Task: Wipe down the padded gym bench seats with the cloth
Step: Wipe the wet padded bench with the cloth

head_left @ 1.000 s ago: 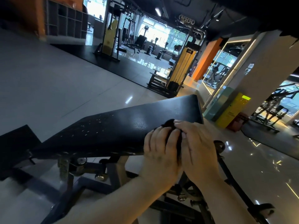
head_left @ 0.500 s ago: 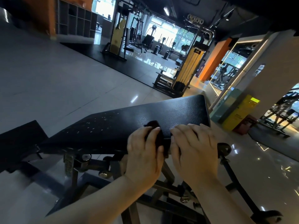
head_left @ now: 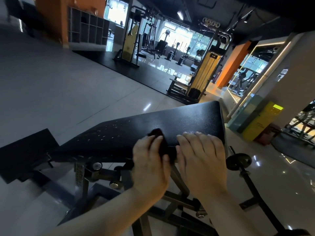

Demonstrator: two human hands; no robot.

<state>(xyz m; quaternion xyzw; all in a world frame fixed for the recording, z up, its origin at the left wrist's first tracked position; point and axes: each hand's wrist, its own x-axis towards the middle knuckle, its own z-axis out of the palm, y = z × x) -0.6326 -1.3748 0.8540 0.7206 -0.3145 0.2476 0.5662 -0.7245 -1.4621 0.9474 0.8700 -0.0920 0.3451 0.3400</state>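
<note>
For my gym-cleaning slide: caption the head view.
Left hand holds a dark cloth against the black bench pad; right hand rests flat beside it.

Bare pad surface of the bench pad (head_left: 187,120) lies open; both hands and cloth (head_left: 159,138) crowd its near edge.

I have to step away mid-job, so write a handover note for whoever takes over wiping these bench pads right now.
Left hand: grips the dark crumpled cloth at the near edge of the long black textured bench pad.
Right hand: lies flat on that pad beside the cloth, fingers straight.
Done: how much has been wiped cannot be told.
Left: pale specks show on the pad's left part. Neither hand is on the smaller black seat pad at far left.
</note>
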